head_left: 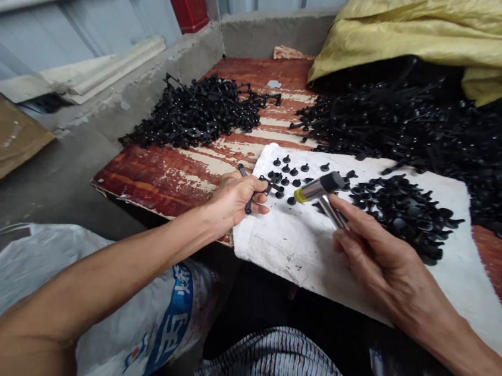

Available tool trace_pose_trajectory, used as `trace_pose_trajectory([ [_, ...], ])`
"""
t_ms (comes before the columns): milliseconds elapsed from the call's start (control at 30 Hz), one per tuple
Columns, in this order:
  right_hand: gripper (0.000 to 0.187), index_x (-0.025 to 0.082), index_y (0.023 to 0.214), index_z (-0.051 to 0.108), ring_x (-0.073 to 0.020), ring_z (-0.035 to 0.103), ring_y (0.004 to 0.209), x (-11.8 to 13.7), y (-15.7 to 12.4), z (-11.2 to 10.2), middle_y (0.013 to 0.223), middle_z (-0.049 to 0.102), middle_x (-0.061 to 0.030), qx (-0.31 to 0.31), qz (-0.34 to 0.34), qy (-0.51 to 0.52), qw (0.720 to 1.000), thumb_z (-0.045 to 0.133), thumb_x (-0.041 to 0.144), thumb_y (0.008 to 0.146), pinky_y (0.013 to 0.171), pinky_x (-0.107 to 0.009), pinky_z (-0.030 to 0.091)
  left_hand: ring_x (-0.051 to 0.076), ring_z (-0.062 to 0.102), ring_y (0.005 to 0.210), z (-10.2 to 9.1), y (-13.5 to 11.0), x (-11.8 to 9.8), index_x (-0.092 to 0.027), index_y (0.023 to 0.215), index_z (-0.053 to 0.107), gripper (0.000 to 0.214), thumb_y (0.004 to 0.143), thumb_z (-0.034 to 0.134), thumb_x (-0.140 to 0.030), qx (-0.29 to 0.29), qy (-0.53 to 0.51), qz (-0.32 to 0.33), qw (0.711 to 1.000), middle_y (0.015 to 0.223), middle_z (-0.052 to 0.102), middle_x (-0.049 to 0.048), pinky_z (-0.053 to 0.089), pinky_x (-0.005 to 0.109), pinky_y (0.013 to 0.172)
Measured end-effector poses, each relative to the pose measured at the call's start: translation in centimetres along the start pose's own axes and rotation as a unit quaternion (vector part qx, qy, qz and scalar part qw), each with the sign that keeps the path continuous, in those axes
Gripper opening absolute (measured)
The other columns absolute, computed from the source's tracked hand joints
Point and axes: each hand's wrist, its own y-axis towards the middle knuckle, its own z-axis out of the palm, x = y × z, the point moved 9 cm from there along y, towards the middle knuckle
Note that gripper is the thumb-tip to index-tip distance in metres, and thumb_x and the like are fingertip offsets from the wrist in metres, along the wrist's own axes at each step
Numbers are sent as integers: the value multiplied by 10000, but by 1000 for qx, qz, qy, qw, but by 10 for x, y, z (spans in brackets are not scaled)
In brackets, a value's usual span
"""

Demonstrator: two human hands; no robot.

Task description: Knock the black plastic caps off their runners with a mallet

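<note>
Gripping a thin black plastic strip (248,205) w/ studs along it, the person's left hand (233,203) is closed around the piece, fingers curled and thumb on top, at the near-left edge of a stained white pad (302,251). The strip sticks out above and below the fist, its far end lying over the pad. The right hand (374,253) is wrapped shut on the metal handle of a small steel-headed hammer (320,187), yellow cap on one face, black cap on the other. The head hangs just right of the strip; whether it touches the pad can't be told. Small round black plastic caps (288,172) lie scattered on the pad near the strip & beyond it. A denser mound of the same caps (403,211) sits to the right of the hammer. The pad rests on a worn red-painted wooden desk (164,173). At back left lies a tangled pile of black plastic frames (198,113); at right, a larger black heap (428,124) spills from under a crumpled yellow sack (417,21). Below the desk, left: a white woven bag w/ blue print (157,323).
</note>
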Motion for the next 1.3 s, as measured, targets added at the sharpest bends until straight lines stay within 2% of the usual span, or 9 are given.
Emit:
trace_pose_trajectory([
  [100, 524, 213, 1453, 490, -202, 699, 784, 31, 14, 1, 1024, 723, -96, -1, -106, -78, 991, 443, 137, 937, 789, -394, 588, 71, 464, 362, 0, 1, 2, -167, 639, 493, 264, 796, 588, 24, -11, 6, -7, 1000, 447, 500, -43, 445, 216, 393],
  [200, 565, 224, 1474, 465, -199, 692, 772, 48, 23, 1, 1044, 718, -106, -27, -150, -116, 982, 428, 101, 923, 734, -352, 588, 78, 467, 367, -1, 2, 3, -167, 648, 500, 251, 792, 582, 21, -18, 11, -12, 1000, 447, 507, -40, 446, 229, 394],
  [333, 565, 146, 1446, 506, -204, 617, 583, 39, 31, 16, 764, 669, -89, 16, -128, -200, 971, 384, 114, 895, 569, -355, 566, 69, 463, 360, 1, 1, 2, -163, 636, 502, 259, 793, 584, 26, -3, 3, -8, 1000, 444, 504, -39, 425, 219, 386],
  [433, 546, 117, 1414, 541, -211, 620, 587, 34, 32, 23, 788, 681, -110, 64, -117, -233, 963, 371, 134, 896, 589, -387, 571, 67, 454, 351, 0, 2, 1, -163, 619, 499, 271, 789, 582, 32, 0, -10, 3, 1000, 456, 514, -29, 404, 219, 374],
  [633, 570, 210, 1492, 437, -202, 657, 683, 49, 27, 2, 1019, 725, -123, -27, -133, -184, 974, 405, 136, 928, 662, -374, 575, 70, 463, 374, -1, 6, 4, -169, 665, 498, 239, 779, 596, 17, 6, -6, 8, 1000, 477, 503, -53, 435, 233, 396],
  [767, 537, 189, 1409, 554, -218, 643, 602, 34, 30, 19, 809, 721, -94, 49, -120, -207, 970, 387, 146, 900, 601, -395, 570, 65, 461, 379, -2, 6, 3, -167, 673, 493, 236, 808, 580, 5, -6, 21, 7, 1000, 472, 512, -49, 431, 218, 403],
  [867, 561, 167, 1472, 468, -228, 674, 759, 33, 33, 9, 952, 724, -123, 6, -115, -193, 975, 388, 153, 917, 702, -393, 570, 80, 462, 364, 0, 6, 3, -173, 660, 490, 246, 808, 586, -1, 0, 22, 8, 1000, 435, 489, -51, 433, 224, 391],
  [1167, 601, 146, 1441, 506, -193, 551, 531, 16, 41, 29, 785, 655, -104, 81, -78, -243, 964, 366, 141, 857, 504, -334, 475, 52, 413, 343, 0, 2, -1, -172, 614, 487, 280, 804, 583, 10, -1, 24, 5, 1000, 460, 486, -45, 320, 181, 337],
  [1300, 499, 143, 1330, 572, -167, 534, 539, 27, 42, 14, 693, 624, -50, 59, -65, -179, 980, 366, 177, 876, 520, -307, 474, 34, 401, 356, 2, -6, -11, -155, 639, 495, 245, 833, 530, -10, 52, 22, -9, 998, 525, 504, -31, 246, 152, 311],
])
